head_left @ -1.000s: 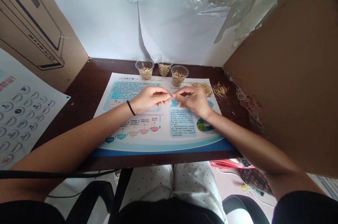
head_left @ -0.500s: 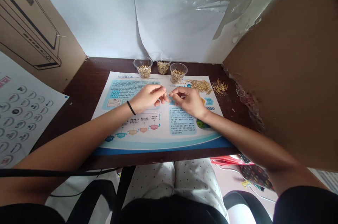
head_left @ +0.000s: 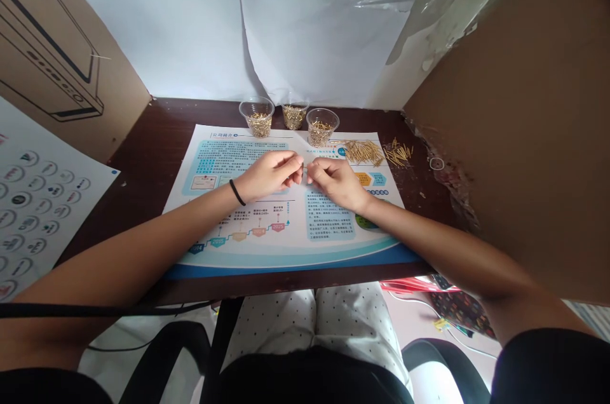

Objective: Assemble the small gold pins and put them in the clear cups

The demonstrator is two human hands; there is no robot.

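My left hand [head_left: 274, 174] is closed in a pinch over the printed sheet [head_left: 267, 248]; what its fingertips grip is too small to make out. Facing it, my right hand [head_left: 337, 181] pinches a thin gold-coloured pin [head_left: 305, 167], of which only a tiny bit shows between the two hands. The fingertips of both hands almost meet. Beyond my right hand lies a pile of slim gold-coloured pins [head_left: 363, 153] on the sheet. A smaller group of similar pins [head_left: 398, 152] rests to its right on the dark table.
Behind the hands stand three clear plastic cups, a left cup [head_left: 257, 118], a middle cup [head_left: 294, 115] and a right cup [head_left: 322, 127], holding small gold-coloured parts. Cardboard walls [head_left: 519, 137] flank the table. A sheet with round logos [head_left: 42, 194] is at the left.
My hands have come closer together, and the fingertips of my left hand have curled in. The gold-coloured pin now sits between both hands' fingertips. The camera view has shifted slightly.
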